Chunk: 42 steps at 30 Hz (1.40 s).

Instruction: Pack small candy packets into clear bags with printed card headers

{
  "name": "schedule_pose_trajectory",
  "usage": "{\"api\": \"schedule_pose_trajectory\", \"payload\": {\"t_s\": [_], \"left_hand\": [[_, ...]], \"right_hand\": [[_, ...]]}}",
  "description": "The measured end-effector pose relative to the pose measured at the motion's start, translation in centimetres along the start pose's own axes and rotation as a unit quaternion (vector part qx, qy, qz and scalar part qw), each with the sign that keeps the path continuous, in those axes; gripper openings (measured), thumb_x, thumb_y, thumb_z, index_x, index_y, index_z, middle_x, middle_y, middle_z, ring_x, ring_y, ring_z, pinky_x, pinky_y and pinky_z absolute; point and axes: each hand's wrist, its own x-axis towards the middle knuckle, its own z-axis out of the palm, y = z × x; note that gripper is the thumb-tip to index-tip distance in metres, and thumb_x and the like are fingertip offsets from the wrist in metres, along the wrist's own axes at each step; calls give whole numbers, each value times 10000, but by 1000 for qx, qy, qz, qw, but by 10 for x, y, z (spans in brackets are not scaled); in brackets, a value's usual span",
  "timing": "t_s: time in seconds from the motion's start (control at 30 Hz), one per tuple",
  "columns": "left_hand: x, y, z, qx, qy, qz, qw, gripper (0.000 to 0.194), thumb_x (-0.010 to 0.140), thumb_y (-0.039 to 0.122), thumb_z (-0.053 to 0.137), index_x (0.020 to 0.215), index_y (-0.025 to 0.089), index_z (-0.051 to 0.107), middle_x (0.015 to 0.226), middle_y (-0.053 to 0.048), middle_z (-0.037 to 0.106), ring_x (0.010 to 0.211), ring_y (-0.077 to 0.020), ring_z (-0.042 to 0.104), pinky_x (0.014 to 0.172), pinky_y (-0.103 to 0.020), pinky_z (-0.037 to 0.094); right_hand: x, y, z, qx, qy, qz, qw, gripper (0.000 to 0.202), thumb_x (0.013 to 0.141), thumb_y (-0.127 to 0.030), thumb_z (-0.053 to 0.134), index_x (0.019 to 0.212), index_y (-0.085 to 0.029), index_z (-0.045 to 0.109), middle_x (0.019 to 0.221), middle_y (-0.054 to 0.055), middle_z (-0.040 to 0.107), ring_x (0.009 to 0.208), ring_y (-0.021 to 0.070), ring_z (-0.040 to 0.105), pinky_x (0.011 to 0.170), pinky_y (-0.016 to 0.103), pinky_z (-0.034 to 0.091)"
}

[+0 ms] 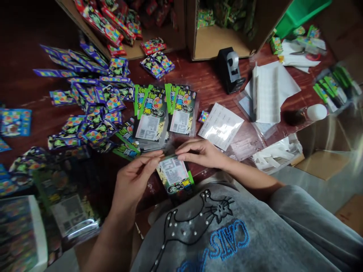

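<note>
Both my hands pinch the same edge of a black and green candy bag [174, 172] with a white printed label, which hangs upside down close to my shirt. My left hand [133, 177] has thumb and fingers closed at its left corner. At the right corner, my right hand [200, 153] grips with fingers laid along the edge. Just beyond the hands lie two stacks of similar labelled bags, a left stack [149, 113] and a right stack [183, 111]. A sheet of small white stickers [221, 126] rests right of the stacks, over a small colourful packet [203, 116].
Many purple candy packets [102, 94] are heaped at left. Red packets [99, 24] fill a cardboard box [185, 30]; another box [221, 41] holds green ones. A tape dispenser [229, 70], white paper stack [266, 94] and white-capped bottle [316, 112] stand at right.
</note>
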Motion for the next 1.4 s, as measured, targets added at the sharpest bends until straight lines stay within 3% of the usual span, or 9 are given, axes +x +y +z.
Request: {"api": "schedule_pose_trajectory", "payload": {"t_s": [0.17, 0.33, 0.47, 0.67, 0.77, 0.9, 1.07, 1.27, 1.4], "left_hand": [[12, 20, 8, 3, 39, -49, 998, 274, 856, 496, 885, 956, 250, 821, 1025, -51, 842, 954, -250, 791, 932, -418, 659], [29, 28, 7, 43, 9, -56, 997, 317, 865, 564, 850, 903, 249, 842, 931, -61, 841, 867, -261, 789, 846, -420, 665], [34, 31, 9, 51, -47, -33, 997, 338, 851, 547, 869, 1019, 255, 849, 1080, -78, 853, 1019, -284, 807, 984, -457, 654], [50, 30, 18, 50, -73, -12, 996, 254, 837, 488, 894, 869, 256, 794, 1065, -71, 849, 1019, -256, 809, 998, -413, 651], [67, 29, 20, 88, -100, -17, 991, 263, 854, 509, 874, 849, 261, 787, 1071, -74, 848, 1011, -260, 811, 937, -383, 666], [90, 29, 27, 121, -140, -21, 983, 325, 869, 568, 846, 896, 251, 777, 1072, -87, 849, 1012, -275, 817, 853, -365, 679], [113, 39, 39, 177, -199, 3, 964, 347, 890, 576, 812, 1034, 261, 786, 1050, -78, 848, 954, -273, 821, 824, -384, 678], [166, 61, 84, 153, -127, 86, 976, 461, 821, 497, 887, 1209, 279, 768, 1368, -97, 772, 1142, -287, 766, 991, -444, 636], [197, 65, 128, 82, -190, 104, 973, 337, 815, 440, 874, 1077, 242, 794, 1072, -63, 826, 960, -231, 769, 850, -357, 623]], "right_hand": [[11, -10, -4, 63, 20, 133, 989, 319, 874, -473, 862, 950, -169, 802, 900, 30, 793, 797, 146, 702, 804, 319, 581], [20, -14, -20, 106, 15, 220, 970, 351, 775, -485, 933, 889, -176, 810, 888, 15, 808, 797, 142, 701, 868, 331, 578], [13, -4, -34, 110, 5, 187, 976, 330, 852, -507, 881, 949, -196, 835, 940, 26, 825, 845, 158, 727, 883, 349, 599], [-8, 4, -47, 9, 1, 6, 1000, 190, 1001, -381, 781, 1076, -213, 828, 1123, 80, 783, 1065, 192, 738, 989, 399, 603], [-7, -1, -82, -154, 66, -37, 985, 245, 1041, -424, 728, 1167, -221, 786, 1330, 120, 721, 1283, 244, 673, 1125, 469, 539], [7, 10, -157, -362, 230, 53, 902, 435, 1016, -562, 722, 1215, -176, 723, 1204, 149, 769, 1147, 310, 683, 1112, 527, 477], [27, 32, -200, -358, 120, 201, 904, 295, 927, -453, 843, 1018, -183, 771, 958, 73, 796, 871, 215, 681, 854, 355, 487], [36, 8, -182, -226, 40, 112, 967, 152, 949, -285, 795, 911, -163, 713, 840, -2, 728, 762, 130, 623, 765, 290, 429], [35, -4, -177, -247, 52, 30, 967, 139, 953, -266, 790, 909, -175, 694, 854, -10, 700, 820, 142, 610, 848, 321, 428]]}}
